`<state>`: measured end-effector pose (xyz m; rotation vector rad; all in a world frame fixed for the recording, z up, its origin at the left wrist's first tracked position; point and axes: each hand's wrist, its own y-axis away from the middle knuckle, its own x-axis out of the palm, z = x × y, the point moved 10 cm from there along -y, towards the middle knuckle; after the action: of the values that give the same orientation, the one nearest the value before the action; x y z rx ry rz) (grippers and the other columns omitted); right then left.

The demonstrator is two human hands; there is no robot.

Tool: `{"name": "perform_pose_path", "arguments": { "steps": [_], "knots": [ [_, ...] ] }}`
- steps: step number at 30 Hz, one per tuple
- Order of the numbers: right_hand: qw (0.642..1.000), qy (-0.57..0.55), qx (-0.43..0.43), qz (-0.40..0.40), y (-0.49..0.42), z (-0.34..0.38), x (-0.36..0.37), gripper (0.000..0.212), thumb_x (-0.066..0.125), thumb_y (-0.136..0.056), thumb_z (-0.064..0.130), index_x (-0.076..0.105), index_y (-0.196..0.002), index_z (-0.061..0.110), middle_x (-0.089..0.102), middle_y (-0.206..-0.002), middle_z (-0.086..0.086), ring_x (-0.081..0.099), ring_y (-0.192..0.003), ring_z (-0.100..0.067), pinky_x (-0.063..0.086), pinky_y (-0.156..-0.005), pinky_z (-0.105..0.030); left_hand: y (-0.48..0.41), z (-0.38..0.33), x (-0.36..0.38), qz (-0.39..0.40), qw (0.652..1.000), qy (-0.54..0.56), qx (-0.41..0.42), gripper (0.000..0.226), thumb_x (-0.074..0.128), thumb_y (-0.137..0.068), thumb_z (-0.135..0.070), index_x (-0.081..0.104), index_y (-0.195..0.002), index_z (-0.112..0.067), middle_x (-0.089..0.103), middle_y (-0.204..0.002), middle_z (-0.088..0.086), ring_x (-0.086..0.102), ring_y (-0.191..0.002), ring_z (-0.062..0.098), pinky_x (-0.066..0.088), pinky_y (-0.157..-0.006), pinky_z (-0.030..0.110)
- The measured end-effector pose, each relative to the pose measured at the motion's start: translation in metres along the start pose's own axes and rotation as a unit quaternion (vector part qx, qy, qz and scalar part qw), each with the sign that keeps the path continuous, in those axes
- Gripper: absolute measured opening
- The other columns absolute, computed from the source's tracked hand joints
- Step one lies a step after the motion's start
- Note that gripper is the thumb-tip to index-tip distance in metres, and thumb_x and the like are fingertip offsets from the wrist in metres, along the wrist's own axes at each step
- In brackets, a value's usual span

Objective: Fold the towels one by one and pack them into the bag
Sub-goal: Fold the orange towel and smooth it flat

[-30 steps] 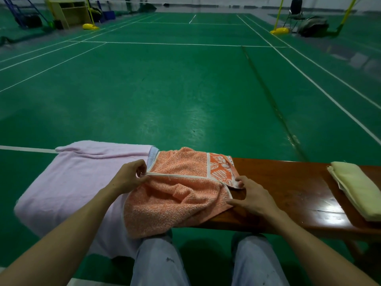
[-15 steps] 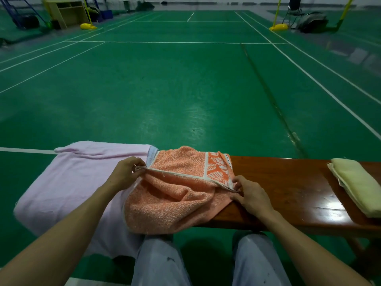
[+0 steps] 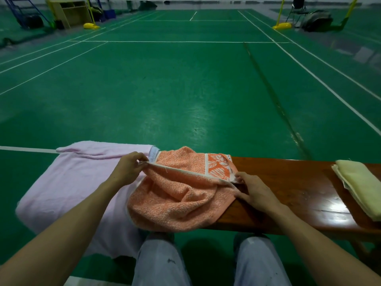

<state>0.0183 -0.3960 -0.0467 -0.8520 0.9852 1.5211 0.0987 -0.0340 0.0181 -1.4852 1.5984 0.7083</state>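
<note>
An orange towel (image 3: 177, 201) with a leaf-patterned band lies rumpled on the wooden bench (image 3: 288, 195), its near part hanging over the front edge. My left hand (image 3: 129, 168) pinches the towel's left corner along its white hem. My right hand (image 3: 253, 193) pinches the right corner by the patterned band, and the hem runs taut between the two hands. A large pink towel (image 3: 68, 188) is spread over the bench's left end, partly under the orange one. A folded pale yellow towel (image 3: 358, 184) rests at the right end. No bag is in view.
The bench stands on a green court floor (image 3: 185, 89) with white lines. My knees (image 3: 160, 263) are just below the bench's front edge. Far back are a wooden cabinet (image 3: 70, 13), yellow post bases and a dark bag (image 3: 317, 20) by a chair.
Both hands have lifted the towel's hem a little and drawn it taut. The right hand went from resting beside the corner to pinching it.
</note>
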Motion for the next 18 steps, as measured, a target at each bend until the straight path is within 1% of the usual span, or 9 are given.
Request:
{"name": "perform_pose_path", "arguments": {
  "steps": [2,4,7,9,11,14,15,17,18],
  "knots": [
    [1.000,-0.010,0.009,0.000,-0.0011,-0.0046,0.0011,0.068,0.071,-0.086,0.041,0.037,-0.143,0.026,0.050,-0.140,0.000,0.042,-0.129,-0.018,0.040,-0.104,-0.034,0.0015,0.0020,0.0016,0.004,1.000,-0.002,0.000,0.007,0.064,-0.089,-0.007,0.070,-0.092,-0.005,0.067,-0.094,0.010,0.057,-0.082,0.020,0.041,-0.070,0.027],
    [1.000,-0.022,0.014,-0.007,-0.0016,-0.0058,0.0029,0.064,0.071,-0.087,0.038,0.039,-0.141,0.027,0.052,-0.138,0.000,0.042,-0.127,-0.017,0.040,-0.100,-0.033,0.0025,0.0032,0.0033,0.007,1.000,-0.003,0.001,0.006,0.064,-0.089,-0.007,0.070,-0.091,-0.006,0.068,-0.093,0.009,0.057,-0.081,0.019,0.040,-0.067,0.024],
    [0.998,-0.044,0.012,-0.034,-0.0035,-0.0036,0.0057,0.052,0.069,-0.090,0.030,0.043,-0.135,0.026,0.060,-0.128,0.001,0.049,-0.116,-0.015,0.042,-0.088,-0.028,0.0042,0.0050,0.0047,0.008,1.000,0.001,-0.005,0.005,0.064,-0.089,-0.008,0.069,-0.090,-0.005,0.068,-0.093,0.009,0.056,-0.081,0.018,0.040,-0.068,0.024],
    [0.997,-0.068,0.014,-0.047,-0.0046,-0.0022,0.0071,0.049,0.068,-0.090,0.024,0.045,-0.133,0.024,0.062,-0.124,-0.002,0.055,-0.108,-0.015,0.047,-0.084,-0.026,0.0048,0.0059,0.0052,0.009,1.000,0.002,-0.009,0.005,0.065,-0.089,-0.008,0.069,-0.090,-0.004,0.068,-0.094,0.010,0.056,-0.081,0.018,0.041,-0.070,0.026],
    [0.995,-0.084,0.016,-0.051,-0.0053,-0.0004,0.0080,0.047,0.066,-0.092,0.018,0.044,-0.133,0.022,0.063,-0.124,-0.006,0.060,-0.104,-0.017,0.052,-0.081,-0.027,0.0048,0.0069,0.0049,0.011,1.000,0.000,-0.011,0.006,0.065,-0.089,-0.008,0.068,-0.091,-0.004,0.068,-0.094,0.010,0.056,-0.082,0.018,0.042,-0.072,0.027],
    [0.994,-0.095,0.020,-0.043,-0.0061,0.0013,0.0086,0.045,0.061,-0.094,0.012,0.042,-0.134,0.021,0.061,-0.126,-0.008,0.061,-0.101,-0.018,0.055,-0.077,-0.026,0.0042,0.0092,0.0024,0.010,1.000,-0.008,-0.013,0.006,0.064,-0.089,-0.008,0.069,-0.092,-0.005,0.068,-0.096,0.010,0.057,-0.083,0.019,0.041,-0.071,0.026],
    [0.994,-0.099,0.021,-0.039,-0.0067,0.0007,0.0090,0.046,0.061,-0.094,0.011,0.042,-0.134,0.021,0.061,-0.126,-0.008,0.060,-0.099,-0.016,0.055,-0.074,-0.025,0.0040,0.0096,0.0012,0.009,1.000,-0.011,-0.012,0.006,0.064,-0.089,-0.007,0.069,-0.093,-0.005,0.068,-0.097,0.010,0.057,-0.083,0.019,0.041,-0.071,0.026],
    [0.992,-0.113,0.028,-0.039,-0.0070,-0.0016,0.0076,0.046,0.062,-0.093,0.009,0.042,-0.133,0.022,0.061,-0.126,-0.007,0.057,-0.096,-0.012,0.050,-0.067,-0.018,0.0028,0.0089,-0.0011,0.009,1.000,-0.015,-0.009,0.007,0.065,-0.089,-0.007,0.069,-0.094,-0.005,0.068,-0.098,0.010,0.057,-0.084,0.019,0.042,-0.072,0.026],
    [0.991,-0.124,0.034,-0.047,-0.0068,-0.0035,0.0051,0.046,0.063,-0.092,0.009,0.043,-0.131,0.022,0.061,-0.126,-0.006,0.057,-0.096,-0.012,0.048,-0.065,-0.016,0.0019,0.0085,-0.0023,0.009,1.000,-0.016,-0.008,0.007,0.065,-0.088,-0.006,0.069,-0.094,-0.005,0.067,-0.098,0.010,0.058,-0.084,0.019,0.042,-0.072,0.026]
  ]
}}
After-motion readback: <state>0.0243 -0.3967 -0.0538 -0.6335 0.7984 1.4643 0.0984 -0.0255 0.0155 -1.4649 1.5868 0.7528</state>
